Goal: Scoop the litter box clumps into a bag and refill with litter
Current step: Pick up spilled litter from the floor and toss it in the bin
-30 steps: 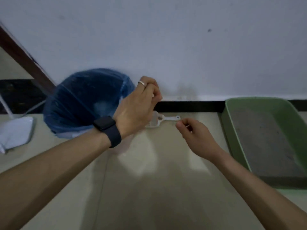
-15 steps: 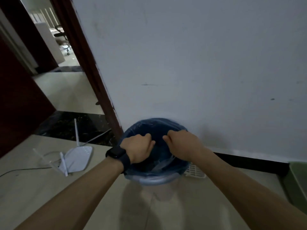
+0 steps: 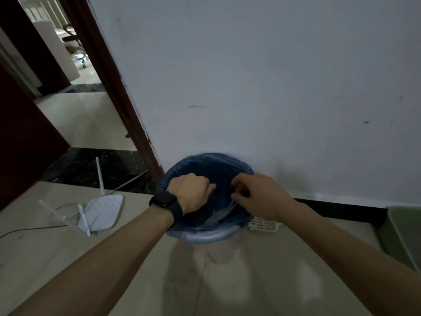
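Note:
A blue plastic bag (image 3: 211, 165) lines a round bin (image 3: 205, 238) that stands against the white wall. My left hand (image 3: 192, 192), with a dark watch on the wrist, grips the bag's near left edge inside the bin's mouth. My right hand (image 3: 259, 195) pinches the bag film at the near right of the opening. A white slotted litter scoop (image 3: 264, 224) lies on the floor just right of the bin, partly hidden by my right forearm. The green litter box (image 3: 403, 233) shows only as a corner at the right edge.
A white router (image 3: 100, 213) with antennas and cables lies on the floor left of the bin. A dark red door frame (image 3: 114, 87) rises behind it, open onto another room. A black skirting strip (image 3: 337, 207) runs along the wall.
The view swung left from the litter box to the bin. Both hands went from mid-air above the scoop down onto the bag's rim and took hold of it; the right hand's fingers shifted slightly since.

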The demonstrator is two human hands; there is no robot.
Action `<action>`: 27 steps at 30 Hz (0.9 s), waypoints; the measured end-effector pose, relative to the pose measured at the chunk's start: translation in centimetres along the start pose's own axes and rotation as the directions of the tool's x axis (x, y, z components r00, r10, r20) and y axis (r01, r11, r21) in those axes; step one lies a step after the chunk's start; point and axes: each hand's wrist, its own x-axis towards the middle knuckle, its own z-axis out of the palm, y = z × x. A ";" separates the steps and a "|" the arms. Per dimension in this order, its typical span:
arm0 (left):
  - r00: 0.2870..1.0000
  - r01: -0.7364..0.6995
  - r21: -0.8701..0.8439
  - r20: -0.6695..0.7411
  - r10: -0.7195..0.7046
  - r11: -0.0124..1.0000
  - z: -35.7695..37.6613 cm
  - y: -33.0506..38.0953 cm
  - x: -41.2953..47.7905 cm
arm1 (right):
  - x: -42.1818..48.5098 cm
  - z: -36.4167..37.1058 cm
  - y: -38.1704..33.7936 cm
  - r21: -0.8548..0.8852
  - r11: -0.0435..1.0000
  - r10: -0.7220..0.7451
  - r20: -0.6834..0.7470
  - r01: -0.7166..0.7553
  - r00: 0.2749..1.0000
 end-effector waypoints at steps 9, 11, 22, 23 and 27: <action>0.879 -0.407 -0.353 -0.402 0.256 0.842 2.8 13.5 -0.7 | -14.7 2.2 10.0 0.364 0.896 0.344 -0.208 -0.253 0.916; 0.904 -0.415 -0.369 -0.267 0.333 0.832 7.2 18.0 -1.8 | -19.7 5.1 12.8 0.390 0.833 0.485 -0.170 -0.393 0.858; 0.949 -0.128 -0.435 0.207 0.238 0.891 29.2 30.7 -13.2 | -37.6 20.4 19.3 0.164 0.775 0.613 0.037 -0.610 0.789; 0.955 -0.137 -0.433 0.180 0.234 0.891 29.7 30.8 -13.6 | -37.1 20.6 19.5 0.157 0.795 0.593 0.004 -0.586 0.805; 0.963 -0.148 -0.390 0.152 0.222 0.909 30.0 30.9 -13.7 | -33.4 20.9 20.4 0.086 0.892 0.449 -0.067 -0.444 0.891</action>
